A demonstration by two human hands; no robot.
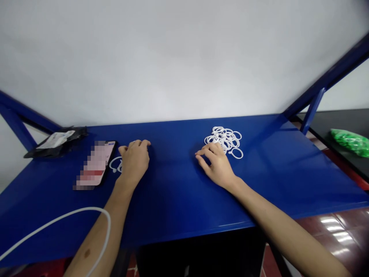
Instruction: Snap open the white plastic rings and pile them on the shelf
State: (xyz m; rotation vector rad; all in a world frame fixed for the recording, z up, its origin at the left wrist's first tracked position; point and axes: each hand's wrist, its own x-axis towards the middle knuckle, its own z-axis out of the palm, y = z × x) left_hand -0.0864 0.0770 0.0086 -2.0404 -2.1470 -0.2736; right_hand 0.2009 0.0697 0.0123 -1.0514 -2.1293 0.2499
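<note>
On the blue tabletop [173,192], a loose pile of white plastic rings [227,142] lies right of centre. My right hand [216,163] is at the near edge of this pile, palm down, with thumb and fingers apart; its fingertips cover part of the nearest rings. Farther left, my left hand [135,159] rests palm down with its fingers bent and spread, and nothing shows in its grasp. A few more white rings [115,166] lie against its left side, partly hidden by the hand.
A phone [93,165] with a lit, blurred screen lies left of my left hand. Behind it is a black plastic package [56,141] with a white label. A white cable [66,214] loops over my left forearm. Blue frame bars [313,111] flank the table; a green bag [350,142] sits far right.
</note>
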